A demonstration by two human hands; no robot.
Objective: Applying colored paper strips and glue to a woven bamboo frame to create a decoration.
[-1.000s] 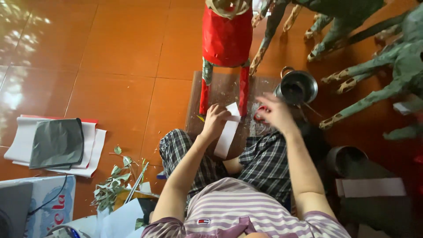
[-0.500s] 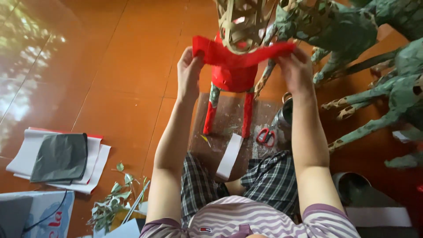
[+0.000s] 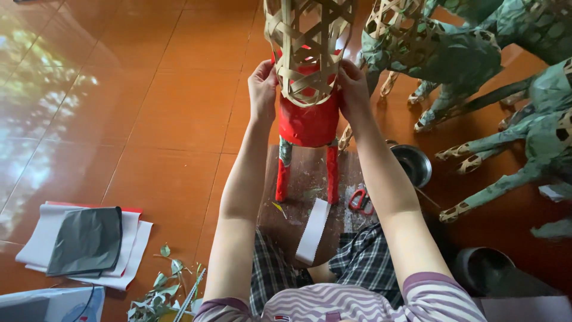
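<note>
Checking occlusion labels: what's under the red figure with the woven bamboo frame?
The red figure stands on a brown board on the tiled floor. A white paper strip and red scissors lie there too. Its feet's contact with the board is unclear. Both hands press its sides.

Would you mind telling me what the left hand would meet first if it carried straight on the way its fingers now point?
The left hand already rests against the side of the red paper body, just under the woven bamboo frame. Pushed further, it would likely meet that frame first, though depth is hard to judge.
</note>
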